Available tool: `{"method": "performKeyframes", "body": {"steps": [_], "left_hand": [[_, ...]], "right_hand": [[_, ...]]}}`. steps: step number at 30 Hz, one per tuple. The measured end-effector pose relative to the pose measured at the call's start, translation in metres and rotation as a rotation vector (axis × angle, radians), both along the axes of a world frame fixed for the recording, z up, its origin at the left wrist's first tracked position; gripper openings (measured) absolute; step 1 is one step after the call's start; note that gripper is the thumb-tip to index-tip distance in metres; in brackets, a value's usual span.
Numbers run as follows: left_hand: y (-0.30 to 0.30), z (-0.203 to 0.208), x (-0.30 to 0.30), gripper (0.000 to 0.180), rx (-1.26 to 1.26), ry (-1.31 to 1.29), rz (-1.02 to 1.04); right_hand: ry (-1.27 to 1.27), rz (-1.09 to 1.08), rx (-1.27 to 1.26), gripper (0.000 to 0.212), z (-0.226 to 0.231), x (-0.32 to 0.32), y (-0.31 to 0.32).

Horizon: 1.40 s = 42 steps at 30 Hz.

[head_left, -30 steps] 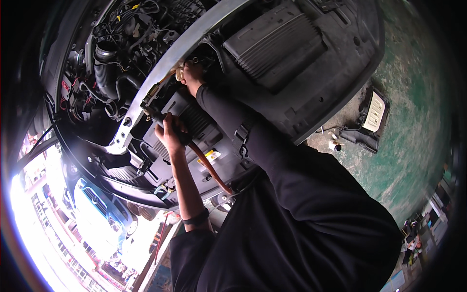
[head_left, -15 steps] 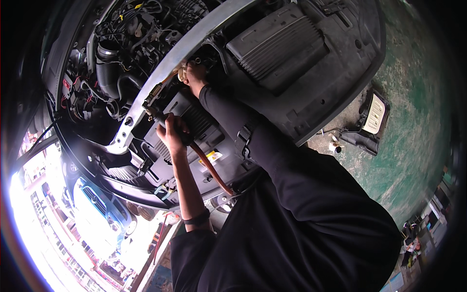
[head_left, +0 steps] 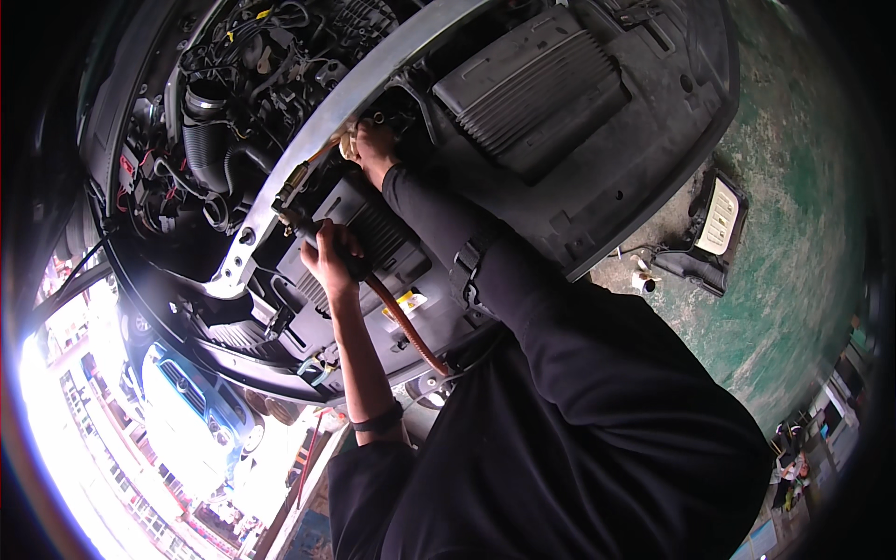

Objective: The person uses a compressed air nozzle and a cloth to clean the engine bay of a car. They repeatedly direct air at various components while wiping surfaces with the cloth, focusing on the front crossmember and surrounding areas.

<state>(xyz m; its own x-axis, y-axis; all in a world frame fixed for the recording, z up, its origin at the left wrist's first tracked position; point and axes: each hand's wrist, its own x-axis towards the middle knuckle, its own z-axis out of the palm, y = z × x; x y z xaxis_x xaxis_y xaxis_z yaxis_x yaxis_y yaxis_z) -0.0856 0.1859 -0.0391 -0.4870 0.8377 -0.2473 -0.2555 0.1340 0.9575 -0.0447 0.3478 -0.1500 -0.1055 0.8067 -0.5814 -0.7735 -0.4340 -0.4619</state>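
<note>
Versus the frame half a second back: practically no change. Left hand (head_left: 329, 259), right hand (head_left: 375, 147) and tool sit in nearly the same spots; over the full second the view shifts slightly, nothing more. Reads as a steady hold; no visible progress in the work over that interval.

Left hand: fingers wrapped around the black handheld tool (head_left: 301, 224), gripping it. Tool is at the near side of the pale metal crossbar (head_left: 317, 117), tilted up and to the right, with a metal cylindrical section (head_left: 297, 175) ahead of the grip. A thin coppery length continues toward the right hand; exact join not resolvable. Orange-brown hose (head_left: 403, 322) drops from below the left hand toward the person's torso.

Right hand: closed around a pale piece (head_left: 348, 145) beside the crossbar. Can't tell what it is, or whether it touches the coppery length. Small ring-shaped part (head_left: 378, 119) just above the knuckles.

Surroundings: ribbed black cover (head_left: 532, 79) right of the right hand, corrugated black duct (head_left: 203, 154) across the crossbar. On the green floor (head_left: 793, 243), well apart: a black-and-cream part (head_left: 719, 217).
</note>
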Motion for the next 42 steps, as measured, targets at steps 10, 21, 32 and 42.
{"method": "performKeyframes", "body": {"steps": [10,21,32,42], "left_hand": [[0.000,-0.004,0.000,0.017,0.050,-0.008,0.028],[-0.001,-0.001,-0.001,0.018,0.062,-0.045,0.000],[-0.002,-0.001,-0.002,0.018,0.047,-0.038,0.001],[0.000,0.002,-0.003,0.020,0.018,-0.052,-0.056]], "right_hand": [[0.058,-0.023,0.017,0.016,-0.007,-0.003,0.002],[-0.042,0.089,0.020,0.027,0.023,0.014,-0.007],[-0.100,0.083,-0.068,0.024,0.008,0.004,0.002],[-0.049,0.027,-0.082,0.011,-0.006,0.002,0.003]]}}
